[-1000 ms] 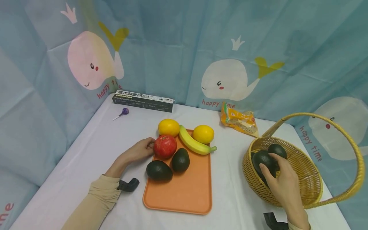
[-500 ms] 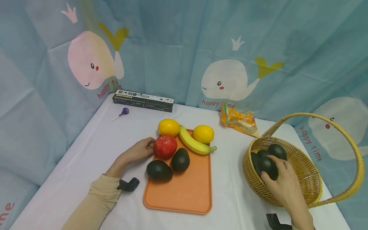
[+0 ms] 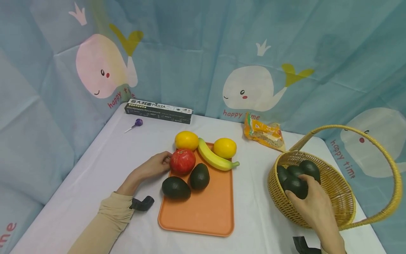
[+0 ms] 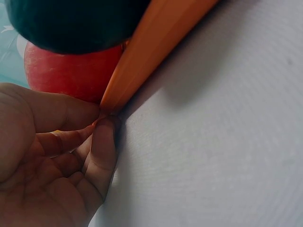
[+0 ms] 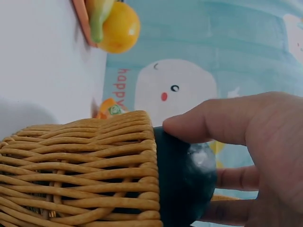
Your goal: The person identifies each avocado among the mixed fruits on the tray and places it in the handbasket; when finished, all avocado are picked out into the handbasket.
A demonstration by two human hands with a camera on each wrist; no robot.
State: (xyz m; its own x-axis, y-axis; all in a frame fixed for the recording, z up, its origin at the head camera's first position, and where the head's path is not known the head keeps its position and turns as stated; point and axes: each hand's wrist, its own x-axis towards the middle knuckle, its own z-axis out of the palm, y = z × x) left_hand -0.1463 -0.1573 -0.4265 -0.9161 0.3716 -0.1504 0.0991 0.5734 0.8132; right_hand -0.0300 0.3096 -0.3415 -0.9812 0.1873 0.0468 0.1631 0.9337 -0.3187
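My left hand point(image 3: 155, 165) is at the left edge of the orange tray point(image 3: 203, 218), beside a red pomegranate point(image 3: 183, 161). In the left wrist view, thumb and fingers pinch the tray rim point(image 4: 135, 66). My right hand point(image 3: 317, 208) reaches into the wicker basket point(image 3: 277, 195) and grips a dark green avocado point(image 3: 296, 187) between thumb and fingers. That avocado point(image 5: 182, 184) shows above the basket rim in the right wrist view. Several other avocados, one of them point(image 3: 310, 170) at the back, lie close against it inside the basket.
Two avocados point(image 3: 176, 188), a banana point(image 3: 215, 157) and two yellow lemons point(image 3: 225, 148) are on or at the tray. Behind stand a pasta box point(image 3: 158, 111), a lollipop point(image 3: 138, 122) and an orange snack bag point(image 3: 264, 134). The basket's tall handle point(image 3: 393, 176) arches over its right side.
The avocado in my right hand has moved nearer and lower within the basket, and the avocados behind it have shifted and show more. My left hand stays at the tray.
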